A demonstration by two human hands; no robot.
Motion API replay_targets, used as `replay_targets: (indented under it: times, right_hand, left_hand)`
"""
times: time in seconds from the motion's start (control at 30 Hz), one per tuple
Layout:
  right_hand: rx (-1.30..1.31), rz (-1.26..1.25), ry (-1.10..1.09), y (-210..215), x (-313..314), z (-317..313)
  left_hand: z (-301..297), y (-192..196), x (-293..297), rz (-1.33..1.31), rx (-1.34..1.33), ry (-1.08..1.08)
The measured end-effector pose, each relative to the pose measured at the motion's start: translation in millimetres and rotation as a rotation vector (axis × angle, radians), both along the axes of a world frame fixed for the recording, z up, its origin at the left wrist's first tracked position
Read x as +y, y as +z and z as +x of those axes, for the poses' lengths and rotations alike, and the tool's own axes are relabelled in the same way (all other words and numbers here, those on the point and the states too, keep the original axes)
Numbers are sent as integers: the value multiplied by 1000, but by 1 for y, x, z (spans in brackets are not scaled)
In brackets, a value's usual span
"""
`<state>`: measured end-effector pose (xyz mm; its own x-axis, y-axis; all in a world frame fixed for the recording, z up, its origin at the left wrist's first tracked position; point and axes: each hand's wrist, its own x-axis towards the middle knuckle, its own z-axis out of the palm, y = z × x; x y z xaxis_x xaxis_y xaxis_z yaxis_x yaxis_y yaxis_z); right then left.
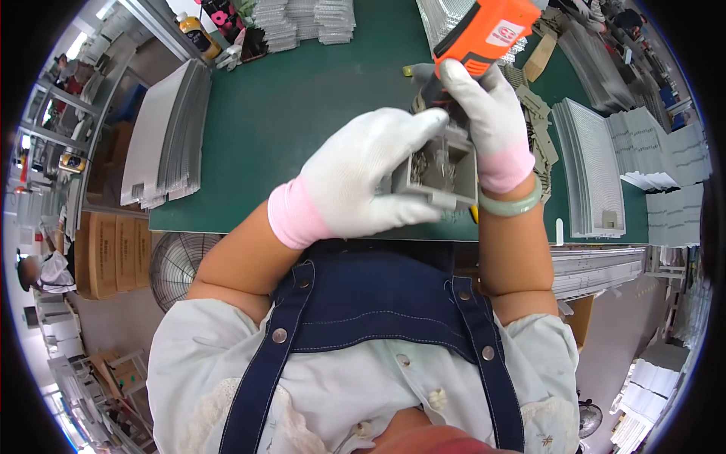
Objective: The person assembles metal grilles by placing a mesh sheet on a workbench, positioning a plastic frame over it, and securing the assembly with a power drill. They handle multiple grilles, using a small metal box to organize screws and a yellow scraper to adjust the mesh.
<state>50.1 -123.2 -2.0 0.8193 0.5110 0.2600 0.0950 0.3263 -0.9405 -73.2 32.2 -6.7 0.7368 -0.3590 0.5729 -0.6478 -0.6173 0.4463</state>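
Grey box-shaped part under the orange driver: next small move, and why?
Probably press the orange power screwdriver straight down into the grey box-shaped part. The right hand grips it tip-down over the part, and the left hand braces the part above the green table.

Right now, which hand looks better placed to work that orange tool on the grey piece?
Probably the right hand: it already grips the orange power tool, while the left hand holds the grey part.

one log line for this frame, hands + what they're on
left hand: gripping grey box part | right hand: holding orange power screwdriver over the part | surface: green table | nearby: grey sheet stacks
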Motion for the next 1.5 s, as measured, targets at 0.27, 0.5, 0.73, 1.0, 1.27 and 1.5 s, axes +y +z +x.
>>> replay_targets:
  times: [0.27, 0.5, 0.73, 1.0, 1.27, 1.5]
  right_hand:
    - [-12, -24, 16, 4, -3, 10]
    - [-97, -224, -144, 0, 2, 15]
    - [7, -118, -27, -21, -1, 13]
    - [-18, -21, -55, -17, 11, 27]
    - [-67, 24, 6, -17, -1, 19]
    - [-236, -62, -237, -35, -48, -14]
  left_hand:
    - [4, 4, 2, 28, -25, 31]
    - [18, -12, 2, -37, -147, 11]
    - [9, -15, 1, 5, -19, 2]
    - [22, -23, 3, 69, 7, 102]
    - [27, -32, 7, 69, -20, 54]
    - [33, -35, 2, 18, -36, 11]
